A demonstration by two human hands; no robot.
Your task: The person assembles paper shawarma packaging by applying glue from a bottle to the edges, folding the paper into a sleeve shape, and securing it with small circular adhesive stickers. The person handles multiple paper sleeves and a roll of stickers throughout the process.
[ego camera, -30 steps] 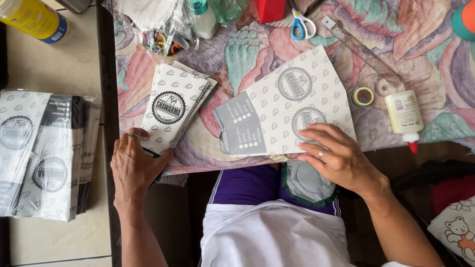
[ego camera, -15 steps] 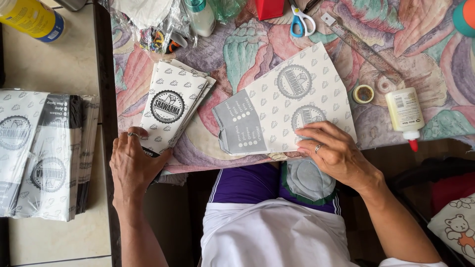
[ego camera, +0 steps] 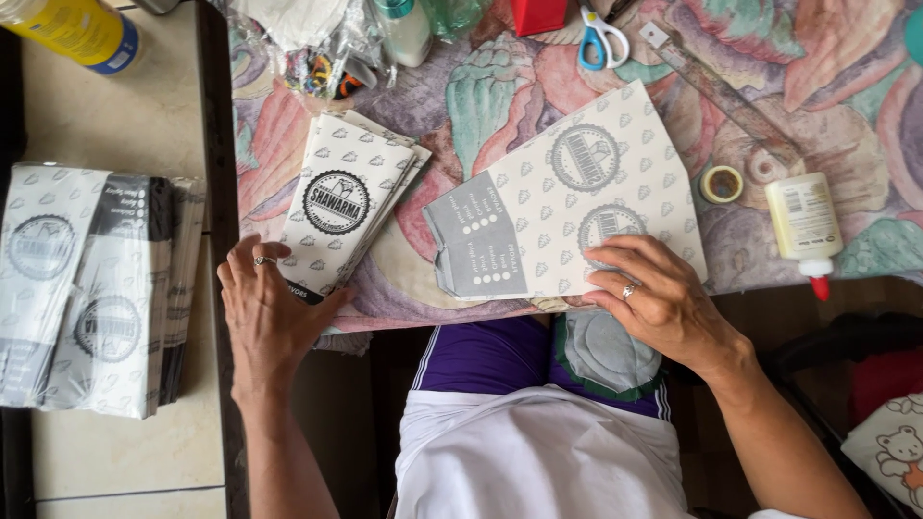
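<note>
On patterned cloth (ego camera: 481, 96), hands (ego camera: 264, 317) (ego camera: 663, 303) press paper bags (ego camera: 567, 216).

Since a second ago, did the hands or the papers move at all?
Hardly. The right hand slid a little down and right along the bottom edge of the large flat printed paper bag, still pressing it. The left hand stayed on the lower corner of the small stack of patterned white paper bags. The white glue bottle, the roll of tape and the blue-handled scissors did not move.
</note>
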